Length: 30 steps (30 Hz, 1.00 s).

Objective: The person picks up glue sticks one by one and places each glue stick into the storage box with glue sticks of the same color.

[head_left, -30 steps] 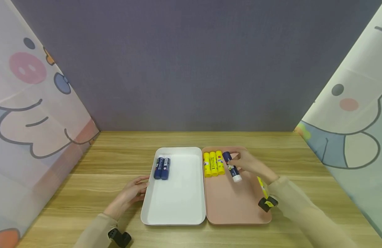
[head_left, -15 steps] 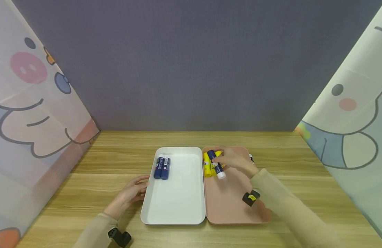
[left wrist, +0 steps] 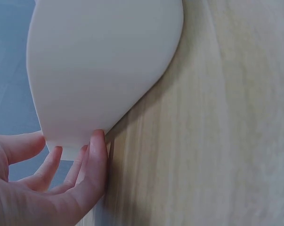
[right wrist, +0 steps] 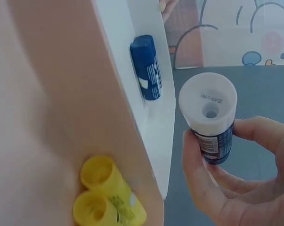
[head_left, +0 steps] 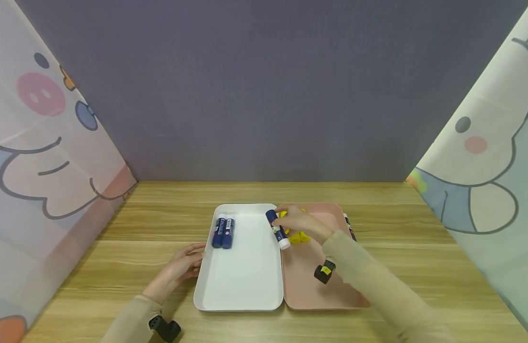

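A navy glue stick [head_left: 277, 229] with a white end is pinched between the thumb and fingers of my right hand [head_left: 299, 223], tilted over where the two trays meet. The right wrist view shows its white end [right wrist: 208, 101] facing the camera. My left hand [head_left: 180, 268] touches the left wall of the white tray [head_left: 242, 305]; in the left wrist view the fingertips [left wrist: 99, 137] rest against that wall. Two navy glue sticks [head_left: 223, 233] lie side by side in the white tray's upper left. Yellow glue sticks [head_left: 295, 237] lie in the pink tray [head_left: 307, 305], partly hidden by my right hand.
The trays stand edge to edge on a wooden table [head_left: 169, 214]. Another dark stick [head_left: 350, 226] lies beyond the pink tray's right edge, partly behind the sleeve. A grey panel [head_left: 264, 95] rises at the back, with cartoon-printed sheets [head_left: 54, 143] at both sides.
My right hand has carried the navy glue stick left, from above the pink tray past the yellow sticks to the white tray's right rim. My left hand stays in place.
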Motion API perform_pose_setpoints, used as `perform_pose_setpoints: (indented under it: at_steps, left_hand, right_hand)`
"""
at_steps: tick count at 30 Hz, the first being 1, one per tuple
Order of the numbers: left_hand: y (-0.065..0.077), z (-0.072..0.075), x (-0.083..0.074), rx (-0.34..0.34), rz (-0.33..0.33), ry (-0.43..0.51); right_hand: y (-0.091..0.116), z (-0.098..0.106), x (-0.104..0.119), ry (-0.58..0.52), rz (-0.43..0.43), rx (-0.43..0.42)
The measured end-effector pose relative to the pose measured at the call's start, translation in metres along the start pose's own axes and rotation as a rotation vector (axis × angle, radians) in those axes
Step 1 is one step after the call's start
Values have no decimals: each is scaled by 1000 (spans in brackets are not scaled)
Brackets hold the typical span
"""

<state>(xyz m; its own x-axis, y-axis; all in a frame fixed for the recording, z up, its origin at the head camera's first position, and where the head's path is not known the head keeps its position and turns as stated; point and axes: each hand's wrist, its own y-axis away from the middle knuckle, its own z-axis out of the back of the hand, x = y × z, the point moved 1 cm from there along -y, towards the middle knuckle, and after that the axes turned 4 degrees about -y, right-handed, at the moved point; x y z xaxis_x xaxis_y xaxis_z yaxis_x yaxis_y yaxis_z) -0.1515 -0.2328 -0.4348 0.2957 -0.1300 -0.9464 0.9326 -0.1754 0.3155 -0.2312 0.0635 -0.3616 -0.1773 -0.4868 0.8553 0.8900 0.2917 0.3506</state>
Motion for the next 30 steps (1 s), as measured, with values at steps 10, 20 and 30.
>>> perform_pose_setpoints:
  at_steps: [10,20,30]
  left_hand:
    - [-1,2,2,26,-18,12]
    - [-2,1,2,10,-13,3]
    - [-1,1,2,3,-8,-6]
  right_hand:
    - [-12,-19,10,-71,-27,23]
    - [-26,-35,22,-116,-50,38]
    - [-35,-51,26,-153,-48,27]
